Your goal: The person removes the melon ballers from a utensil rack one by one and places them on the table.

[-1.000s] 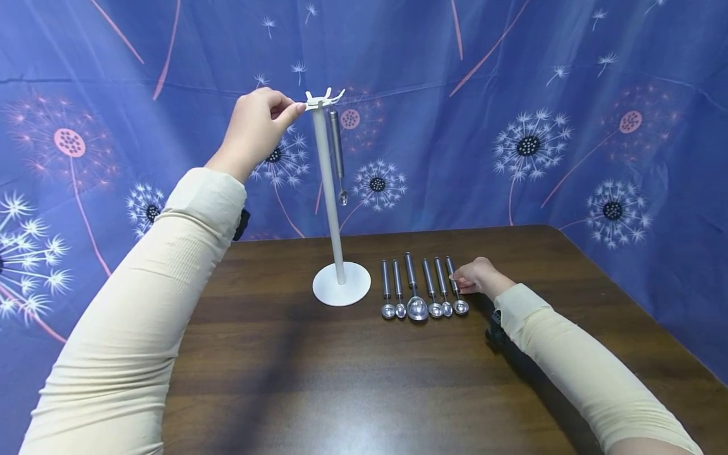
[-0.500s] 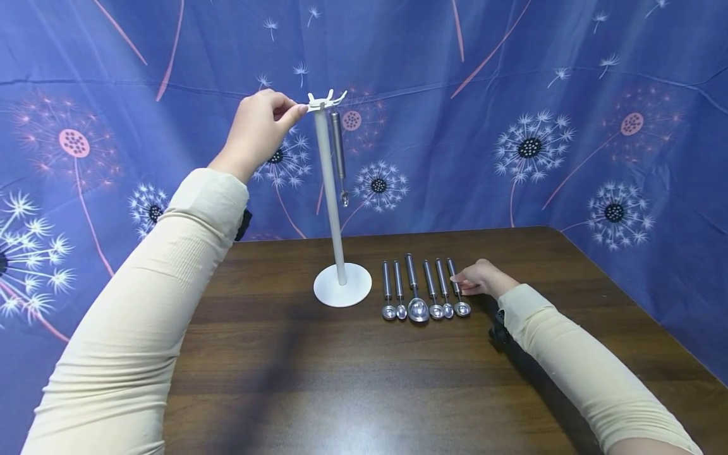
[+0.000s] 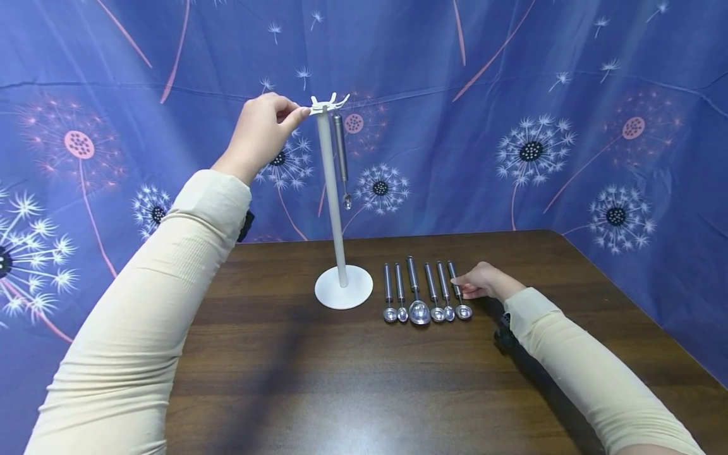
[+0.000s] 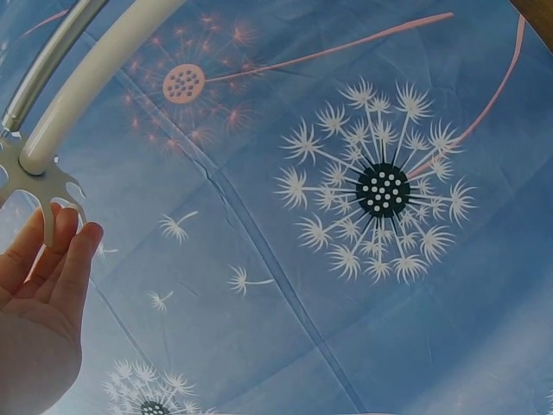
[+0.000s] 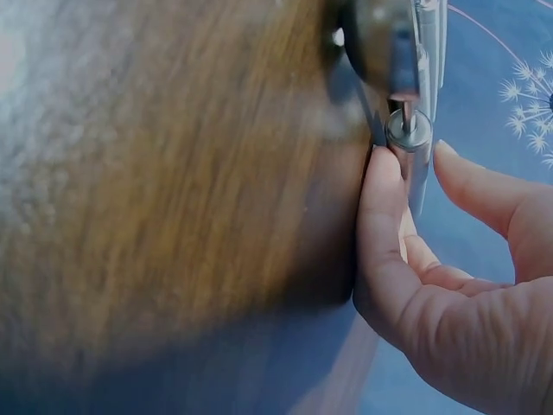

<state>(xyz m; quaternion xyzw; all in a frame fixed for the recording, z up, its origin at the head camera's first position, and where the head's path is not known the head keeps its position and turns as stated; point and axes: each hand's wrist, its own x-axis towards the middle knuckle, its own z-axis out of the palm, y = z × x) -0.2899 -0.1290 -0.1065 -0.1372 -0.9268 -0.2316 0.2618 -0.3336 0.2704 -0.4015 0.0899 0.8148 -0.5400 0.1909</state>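
Note:
In the head view, my left hand (image 3: 258,134) pinches one hook at the top of a white hook stand (image 3: 333,189). The left wrist view shows its fingertips around one arm of the hooked crown (image 4: 39,186). A metal spoon (image 3: 342,155) with a small bowl hangs from the stand, handle up. On the table, my right hand (image 3: 488,281) holds the handle of the rightmost metal spoon (image 3: 463,312) between thumb and fingers. That spoon's round bowl faces the near side. In the right wrist view, thumb and fingers sit on either side of the handle (image 5: 418,164).
Left of the held spoon, several metal spoons (image 3: 419,312) lie side by side, handles pointing away. The stand's round white base (image 3: 327,296) rests on the brown wooden table (image 3: 364,379). Behind the table hangs a blue dandelion-print cloth (image 3: 443,177).
The whole head view has shifted slightly downward and to the right. Both hands keep their places on the stand and the rightmost spoon; no spoon has visibly moved.

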